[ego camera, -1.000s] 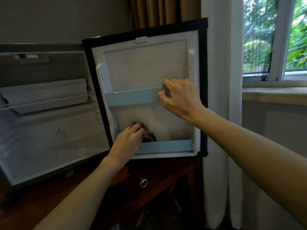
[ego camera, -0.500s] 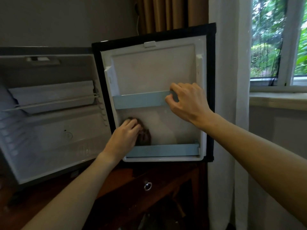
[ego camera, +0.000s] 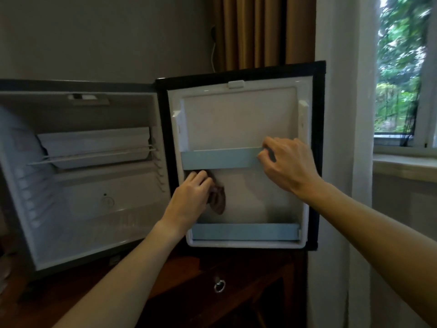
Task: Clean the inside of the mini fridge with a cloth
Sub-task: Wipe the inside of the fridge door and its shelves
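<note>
My left hand [ego camera: 189, 197] sat at frame center, fingers curled; my right hand [ego camera: 288, 164] reached upper right, fingers pinched, both forearms extended.

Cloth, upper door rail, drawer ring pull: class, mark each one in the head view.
cloth [ego camera: 218, 200], head view, on its dark hanging fold.
upper door rail [ego camera: 220, 159], head view, middle of its blue front.
drawer ring pull [ego camera: 219, 286], head view, on the metal ring.

A dark wooden cabinet [ego camera: 248, 280] with a metal ring pull [ego camera: 219, 285]; brown curtain [ego camera: 257, 31], white sheer curtain [ego camera: 343, 91], and a window [ego camera: 406, 67] showing greenery.
</note>
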